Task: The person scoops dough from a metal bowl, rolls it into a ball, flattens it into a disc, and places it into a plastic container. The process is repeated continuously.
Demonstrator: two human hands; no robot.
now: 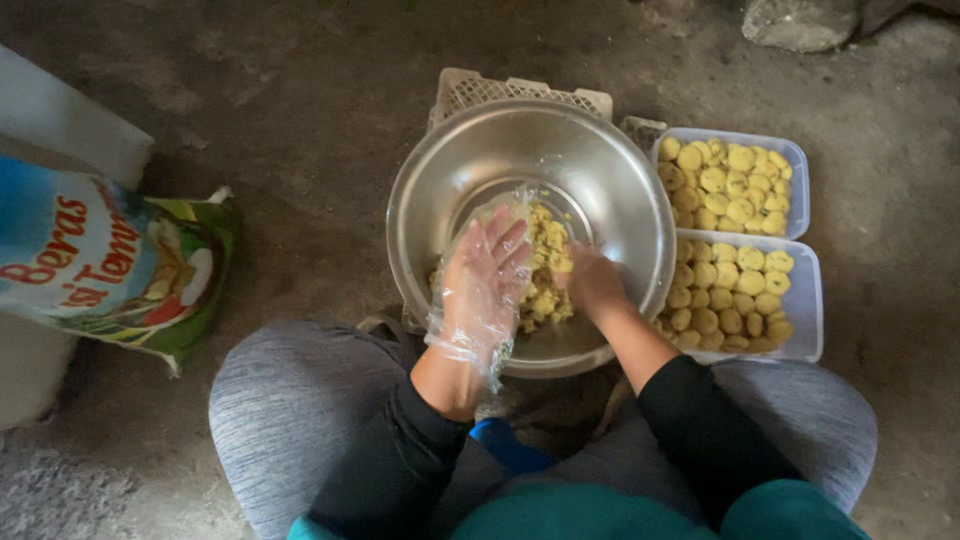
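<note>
While crumbly yellow dough [545, 275] is heaped at the centre of a round, shiny steel bowl [620, 190], the left hand [487, 270], sheathed in a crinkled clear plastic glove, is held over it with fingers spread; the bare right hand [592, 280] is closed around dough; at three o'clock, two rectangular plastic trays [800, 300] are filled with small round yellow pieces

Colourful printed sack [110, 265], floor, left

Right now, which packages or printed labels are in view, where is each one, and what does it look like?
Printed sack: on the floor at the left, soft and crumpled, blue, green and white with red lettering.
Two clear plastic containers: right of the metal bowl, rectangular, unlabelled, filled with round yellow pieces.
</note>
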